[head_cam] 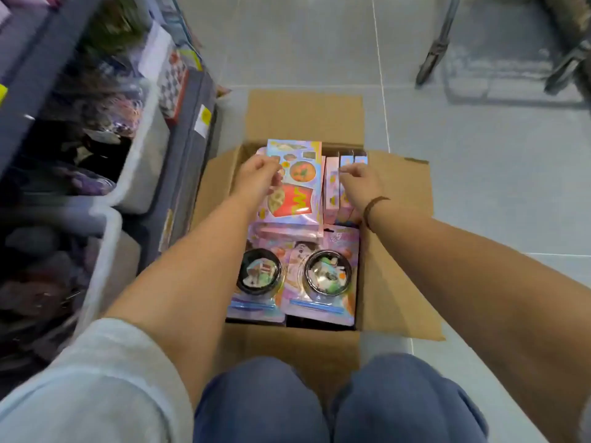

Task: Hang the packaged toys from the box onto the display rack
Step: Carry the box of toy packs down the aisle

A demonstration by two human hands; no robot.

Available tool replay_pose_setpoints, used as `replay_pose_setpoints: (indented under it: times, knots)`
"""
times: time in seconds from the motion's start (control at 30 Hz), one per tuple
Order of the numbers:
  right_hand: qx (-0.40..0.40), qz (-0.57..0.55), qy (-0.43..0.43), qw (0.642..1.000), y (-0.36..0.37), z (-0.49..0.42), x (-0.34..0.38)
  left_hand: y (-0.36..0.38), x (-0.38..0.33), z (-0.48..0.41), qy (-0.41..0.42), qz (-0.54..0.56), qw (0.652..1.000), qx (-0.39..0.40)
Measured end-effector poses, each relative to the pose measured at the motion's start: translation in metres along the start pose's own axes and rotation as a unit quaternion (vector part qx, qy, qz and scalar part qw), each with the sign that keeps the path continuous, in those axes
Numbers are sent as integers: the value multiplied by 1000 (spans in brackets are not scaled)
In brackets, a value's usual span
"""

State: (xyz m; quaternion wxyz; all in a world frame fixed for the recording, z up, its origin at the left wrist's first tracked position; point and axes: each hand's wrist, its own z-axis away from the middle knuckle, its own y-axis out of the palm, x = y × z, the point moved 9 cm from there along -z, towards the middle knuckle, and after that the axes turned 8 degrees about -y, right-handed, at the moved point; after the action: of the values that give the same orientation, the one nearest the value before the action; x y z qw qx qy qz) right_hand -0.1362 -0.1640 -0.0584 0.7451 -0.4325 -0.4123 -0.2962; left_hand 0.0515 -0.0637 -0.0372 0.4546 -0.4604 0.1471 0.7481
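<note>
An open cardboard box (396, 251) stands on the floor in front of my knees, filled with pastel packaged toys. On top lies a fast-food toy package (297, 190) with red fries and a burger. My left hand (257, 179) curls its fingers round that package's left edge. My right hand (359, 182) pinches the top of an upright pink toy package (332, 187) standing among others at the box's right side. Two bowl toy packages (319, 276) lie flat at the near end of the box.
A grey shelf unit (188, 139) runs along the left, holding white bins (144, 161) of dark and purple goods. Grey tiled floor (495, 203) surrounds the box. Dark metal legs (435, 49) stand at the far right. The box's far flap (303, 116) lies open.
</note>
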Motion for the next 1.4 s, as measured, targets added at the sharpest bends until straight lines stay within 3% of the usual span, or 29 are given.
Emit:
replay_pose_setpoints:
  times: [0.1, 0.17, 0.23, 0.3, 0.4, 0.53, 0.7, 1.2, 1.4]
  knots:
    - [-107, 58, 54, 991, -25, 8, -25, -15, 24, -1, -5, -19, 999, -26]
    - [-120, 77, 136, 980, -34, 24, -51, -29, 41, 3, -2, -23, 998, -52]
    - [-93, 48, 180, 978, -28, 19, -79, -47, 48, 7, 23, -40, 994, -102]
    - [-46, 5, 179, 983, -9, -31, -154, -68, 55, 8, 43, -73, 984, -160]
    - [-13, -53, 168, 984, 5, -44, -191, -94, 81, 2, 1, -129, 972, -197]
    - [14, -18, 159, 987, -2, 22, -126, -98, 115, -4, -116, -156, 962, -192]
    - [49, -4, 167, 985, -2, 33, -121, -84, 131, -7, -146, -222, 952, -152]
    - [27, -149, 211, 966, -9, 42, -124, -78, 99, -13, -112, -241, 950, -162]
    - [15, -147, 183, 972, -71, 38, -36, -73, 12, 10, -78, -192, 966, -158]
